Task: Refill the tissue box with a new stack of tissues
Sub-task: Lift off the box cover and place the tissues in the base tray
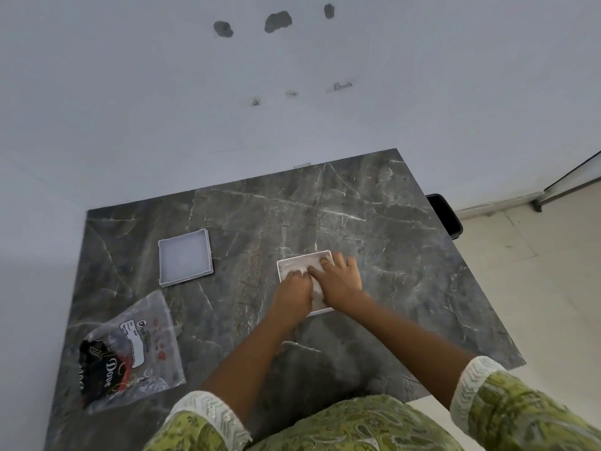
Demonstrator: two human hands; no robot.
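Note:
A white square tissue box lies open on the dark marble table, right of centre. A white stack of tissues lies inside it, mostly hidden under my hands. My left hand presses down on the tissues at the near left of the box, fingers curled. My right hand lies flat on the tissues, fingers spread toward the far right corner. The box's white lid rests upside down on the table to the left, apart from the box.
A crumpled clear plastic wrapper with black and red print lies near the table's front left. A black chair stands past the table's right edge. The white wall runs behind the table; tiled floor is at the right.

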